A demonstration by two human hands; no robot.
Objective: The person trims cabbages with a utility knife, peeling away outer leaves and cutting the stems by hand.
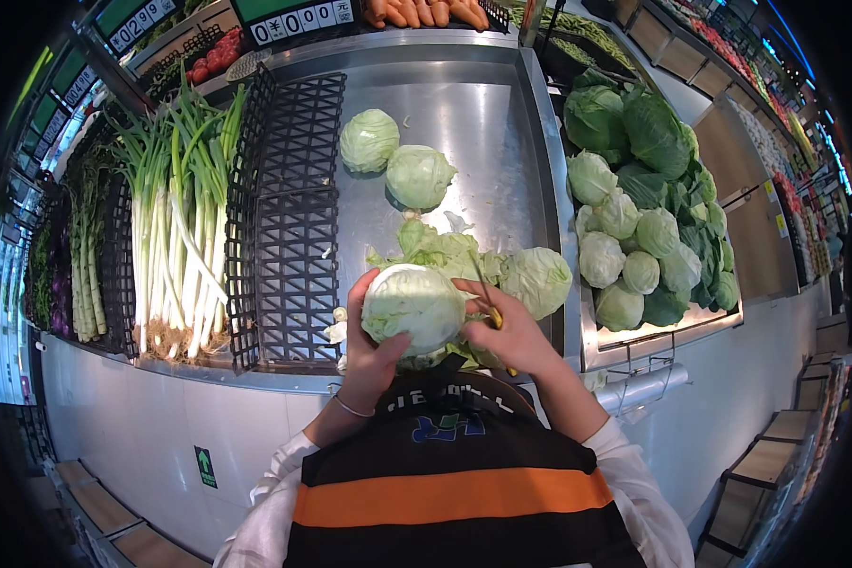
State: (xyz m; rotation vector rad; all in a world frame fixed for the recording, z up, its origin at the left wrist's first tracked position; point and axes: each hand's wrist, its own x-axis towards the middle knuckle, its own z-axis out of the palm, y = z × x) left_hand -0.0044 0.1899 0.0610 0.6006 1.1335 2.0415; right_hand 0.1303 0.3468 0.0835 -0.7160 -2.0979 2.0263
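A pale green cabbage [413, 307] is gripped by my left hand [369, 355], with the thumb across its lower front. My right hand [507, 330] is at the cabbage's right side and holds a knife with a yellow handle [496, 317], its thin blade pointing up and away. Loose cabbage leaves [440, 248] lie just beyond the held cabbage on the metal display counter. To the right of my right hand rests another cabbage [537, 282]. Two more cabbages [370, 140] [420, 177] sit farther back on the metal.
Black plastic grates [298, 213] lie on the counter's left part, beside upright scallions [184, 234]. Right of the metal divider [557, 213], several cabbages [639, 234] are piled. Carrots [426, 13] lie at the back. A roll of plastic bags [642, 389] hangs at the front right.
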